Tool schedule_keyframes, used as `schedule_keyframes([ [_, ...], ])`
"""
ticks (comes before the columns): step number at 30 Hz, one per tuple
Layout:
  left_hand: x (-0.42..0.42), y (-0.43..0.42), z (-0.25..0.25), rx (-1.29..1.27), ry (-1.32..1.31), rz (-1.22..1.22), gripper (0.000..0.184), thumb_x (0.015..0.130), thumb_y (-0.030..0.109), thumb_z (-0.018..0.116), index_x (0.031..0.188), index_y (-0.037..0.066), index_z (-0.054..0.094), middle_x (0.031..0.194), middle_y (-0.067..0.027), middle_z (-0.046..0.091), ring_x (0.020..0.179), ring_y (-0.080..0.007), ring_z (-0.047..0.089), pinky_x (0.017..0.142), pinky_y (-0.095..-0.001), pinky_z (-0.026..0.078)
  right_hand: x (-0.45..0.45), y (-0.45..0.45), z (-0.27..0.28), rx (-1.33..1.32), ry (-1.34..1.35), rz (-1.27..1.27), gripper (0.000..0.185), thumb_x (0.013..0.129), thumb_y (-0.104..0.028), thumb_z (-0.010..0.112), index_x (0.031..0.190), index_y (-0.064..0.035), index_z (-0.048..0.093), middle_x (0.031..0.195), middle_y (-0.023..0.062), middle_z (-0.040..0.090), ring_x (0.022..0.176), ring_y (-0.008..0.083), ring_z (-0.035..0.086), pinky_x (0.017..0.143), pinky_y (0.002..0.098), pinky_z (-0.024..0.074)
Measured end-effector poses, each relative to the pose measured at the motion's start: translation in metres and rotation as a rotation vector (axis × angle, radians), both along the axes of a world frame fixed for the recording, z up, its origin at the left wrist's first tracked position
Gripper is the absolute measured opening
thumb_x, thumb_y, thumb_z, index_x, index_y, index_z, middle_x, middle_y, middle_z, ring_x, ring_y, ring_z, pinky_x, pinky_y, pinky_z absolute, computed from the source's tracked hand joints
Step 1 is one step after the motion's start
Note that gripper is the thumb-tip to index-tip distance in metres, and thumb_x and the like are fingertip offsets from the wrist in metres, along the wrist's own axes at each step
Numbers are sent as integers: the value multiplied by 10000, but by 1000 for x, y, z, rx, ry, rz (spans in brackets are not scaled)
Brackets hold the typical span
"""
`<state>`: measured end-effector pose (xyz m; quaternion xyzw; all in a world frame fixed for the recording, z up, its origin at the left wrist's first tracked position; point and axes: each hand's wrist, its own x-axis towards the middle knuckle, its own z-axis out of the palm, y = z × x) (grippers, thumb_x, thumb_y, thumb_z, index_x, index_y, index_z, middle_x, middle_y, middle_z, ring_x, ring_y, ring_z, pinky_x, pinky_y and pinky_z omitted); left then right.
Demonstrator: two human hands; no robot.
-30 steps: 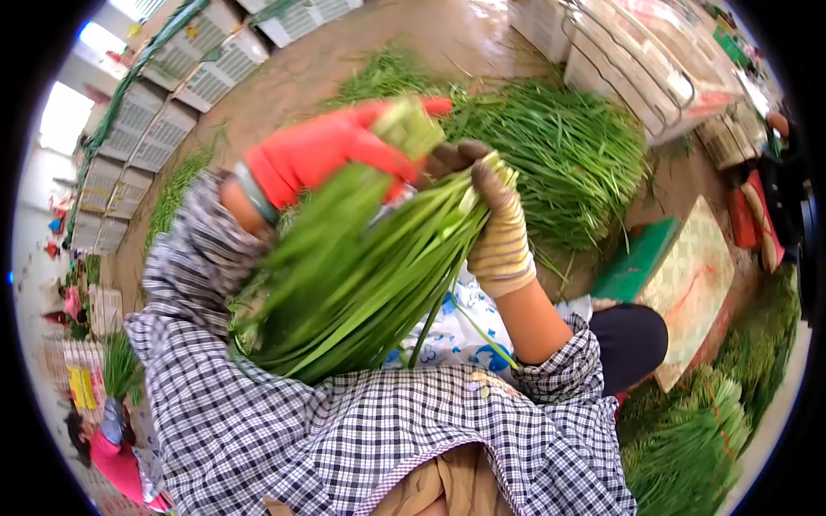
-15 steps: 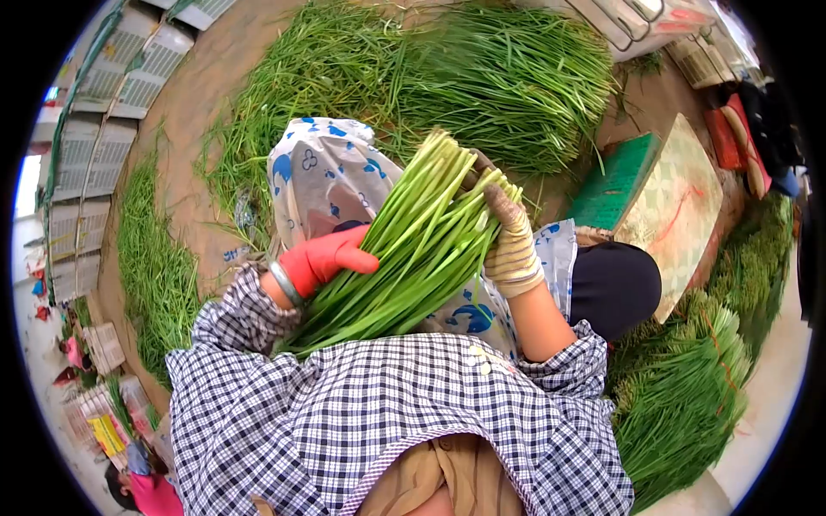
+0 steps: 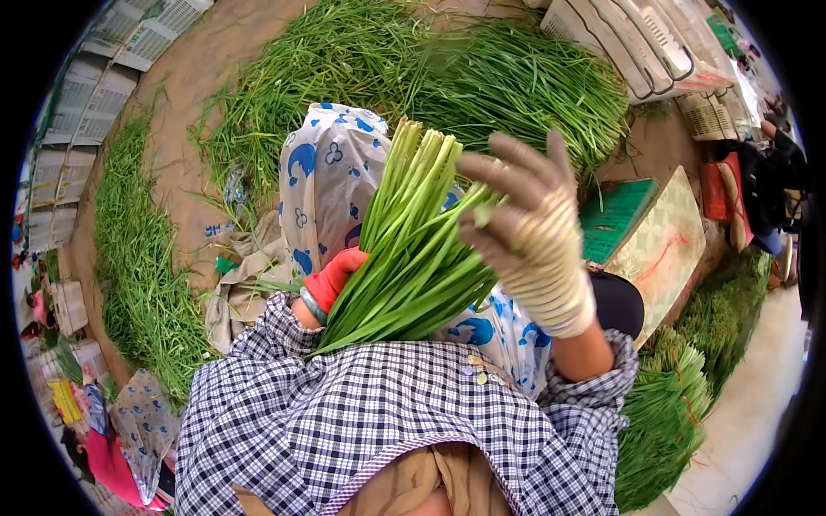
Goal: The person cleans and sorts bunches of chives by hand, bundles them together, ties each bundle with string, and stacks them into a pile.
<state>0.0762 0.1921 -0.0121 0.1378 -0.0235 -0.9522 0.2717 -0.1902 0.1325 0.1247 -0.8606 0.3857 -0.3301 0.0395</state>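
A thick bunch of garlic chives [image 3: 417,232] leans across my lap, its pale cut ends pointing up and away, its leaves running down against the checked smock. My left hand [image 3: 337,277], in a red glove, is wrapped round the bunch from the left; most of its fingers are hidden behind the leaves. At the right side of the bunch my right hand [image 3: 533,224] is raised, wearing a cream striped glove with grey-brown fingers. Those fingers are spread and slightly blurred, and the lower ones are close to a few stem ends. Whether they touch is unclear.
Loose chives [image 3: 525,86] lie heaped on the floor ahead, with another strip [image 3: 142,258] to the left. Tied bundles [image 3: 662,430] stand at the right. Near my right knee is a green and patterned board [image 3: 662,241]. White crates [image 3: 619,43] stand around; another person [image 3: 112,464] is at lower left.
My right hand has come off the bunch, lifted towards the camera and spread its fingers. My left hand keeps its hold, and the bunch stands more upright. The whole view has shifted slightly.
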Motion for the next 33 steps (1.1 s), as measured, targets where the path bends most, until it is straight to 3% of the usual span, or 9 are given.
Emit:
schedule_keyframes([
  [4,12,3,-3,83,-4,-9,768,867,284,626,1504,68,255,1461,-170,413,1311,-321,450,1129,-473,330,-24,-64,64,-127,-154,-98,283,683,-303,764,923,-189,666,1256,69,581,1223,273,492,1069,526,314],
  [8,13,6,-13,61,-74,-18,716,873,244,592,1497,73,286,1442,-165,442,1277,-295,491,1102,-446,372,-32,-140,102,-96,234,-245,297,687,-371,755,884,-163,681,1254,67,580,1244,272,467,1091,527,282],
  [11,6,-1,18,-70,-175,61,532,860,126,606,1361,11,471,1288,-143,588,1071,-213,632,936,-334,512,-3,-151,101,-95,550,-270,329,690,-421,749,855,-143,691,1252,66,579,1259,271,449,1107,528,259],
  [16,-6,-8,45,-153,-130,36,680,829,149,656,1434,19,374,1387,-137,507,1240,-247,531,1049,-374,424,67,-89,43,-70,527,49,413,695,-505,739,807,-109,709,1250,64,578,1285,269,419,1135,530,219],
  [21,-11,-7,46,-266,-204,76,656,816,179,677,1398,6,430,1364,-150,527,1228,-261,535,1055,-395,413,73,-107,7,-17,199,175,93,630,-59,691,709,-91,654,1076,83,658,1053,303,581,974,454,420],
  [26,-11,-2,44,-231,-154,92,660,818,201,671,1400,5,427,1376,-161,513,1247,-276,518,1076,-411,388,10,-168,19,252,-274,-113,338,908,-48,586,1246,-38,604,1208,87,621,1033,179,596,918,322,474],
  [27,-8,-2,42,-213,-144,92,661,819,206,670,1400,5,427,1379,-163,510,1251,-279,515,1080,-415,383,-4,-160,6,665,-450,-40,418,929,-97,581,1335,-37,509,1242,94,603,1066,173,587,937,313,463],
  [31,-2,-1,28,-131,-117,38,668,829,241,657,1406,4,421,1393,-165,497,1260,-284,505,1089,-422,371,18,-91,28,856,126,500,610,945,-257,579,1449,-5,345,1421,178,470,1308,277,450,1099,345,329],
  [33,-3,1,42,-137,-160,92,683,844,255,652,1425,6,393,1382,-155,507,1250,-273,511,1070,-418,394,-18,-94,-7,872,-543,348,671,950,-420,553,1453,-26,351,1425,175,460,1323,289,428,1110,396,320],
])
